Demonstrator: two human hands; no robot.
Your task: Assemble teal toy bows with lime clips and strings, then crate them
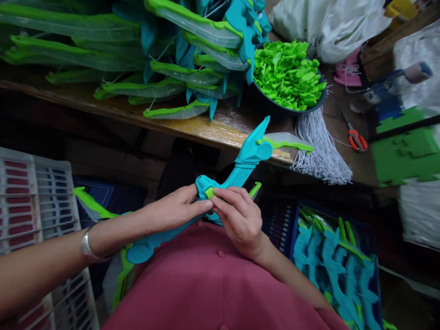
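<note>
Teal toy bow [240, 167] between left hand [172, 211], right hand [239, 220], green clip [209, 192] at fingertips

Teal toy bow [240, 169] w/ green clip [209, 193], tilted

Small toy-assembly workshop, hand work at bench. Worn wooden bench [213, 130] piled along far edge with finished teal-and-green toy bows [192, 73]. Dark bowl [264, 98] heaped with loose green plastic parts [288, 73]. Bundle of white strings [319, 151] hanging over bench's front edge, red-handled snips [355, 139] beside it. Blue crate [278, 220] below bench full of teal bow bodies [333, 270]; slatted white crate [37, 201] at left. Stuffed plastic bags [330, 23] at far right corner.
</note>
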